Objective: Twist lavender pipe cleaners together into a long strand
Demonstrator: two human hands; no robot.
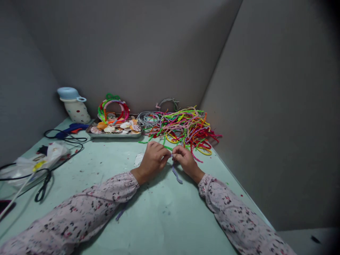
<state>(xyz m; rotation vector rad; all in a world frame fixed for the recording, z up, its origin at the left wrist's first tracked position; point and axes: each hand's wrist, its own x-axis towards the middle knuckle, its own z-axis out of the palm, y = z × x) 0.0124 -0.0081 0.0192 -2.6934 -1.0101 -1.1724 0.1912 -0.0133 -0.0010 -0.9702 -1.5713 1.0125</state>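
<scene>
Over the middle of the table, my left hand (156, 157) and my right hand (186, 161) meet with fingertips nearly touching. Both pinch a lavender pipe cleaner (177, 174), whose loose end hangs below my fingers. The part between my fingertips is mostly hidden. Just beyond my hands lies a tangled heap of coloured pipe cleaners (186, 125). A strip of purple (120, 214) shows beneath my left forearm; the rest of it is hidden.
At the back, a metal tray (117, 138) holds shells, with pipe-cleaner-wrapped hoops (114, 106) above them. Coiled grey wire (149, 119) lies beside it. On the left are a lidded bottle (75, 108), a glue gun (69, 129), black cable (44, 186) and a plastic bag (55, 154).
</scene>
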